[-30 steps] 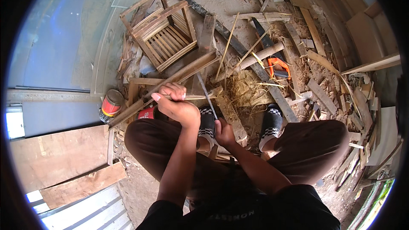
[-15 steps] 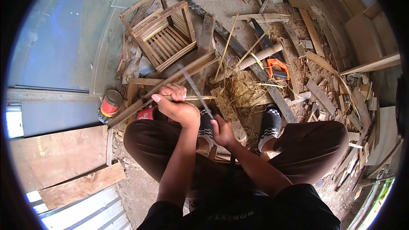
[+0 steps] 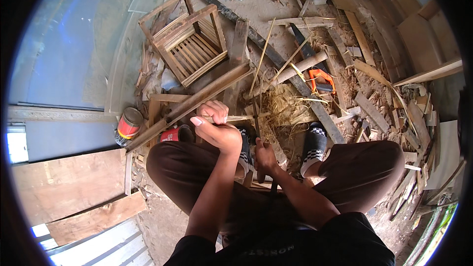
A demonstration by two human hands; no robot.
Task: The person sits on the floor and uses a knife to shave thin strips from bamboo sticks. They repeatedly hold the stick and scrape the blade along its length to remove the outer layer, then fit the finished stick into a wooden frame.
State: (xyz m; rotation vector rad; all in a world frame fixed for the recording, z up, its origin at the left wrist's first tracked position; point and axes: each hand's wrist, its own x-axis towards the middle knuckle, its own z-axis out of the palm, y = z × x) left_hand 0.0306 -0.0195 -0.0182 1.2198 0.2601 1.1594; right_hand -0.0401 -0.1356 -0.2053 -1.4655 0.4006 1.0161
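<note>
My left hand (image 3: 217,124) is closed round a thin pale wooden stick (image 3: 245,117), whose free end sticks out to the right. Gripped in my right hand (image 3: 266,157) is a knife (image 3: 256,117), with its narrow dark blade pointing away from me and seen nearly edge-on. The blade crosses the stick near its free end; whether they touch I cannot tell. Below both hands are my shoes and a heap of pale shavings (image 3: 288,104).
A slatted wooden frame (image 3: 189,71) stands at the far left, near a long plank (image 3: 212,91). Two red cans (image 3: 129,124) are at the left. A handsaw with an orange handle (image 3: 322,80) lies among offcuts on the right.
The knife blade has swung from slanting far left to pointing nearly straight away from me. My right hand has moved slightly right and nearer; my left hand, holding the stick, has shifted right.
</note>
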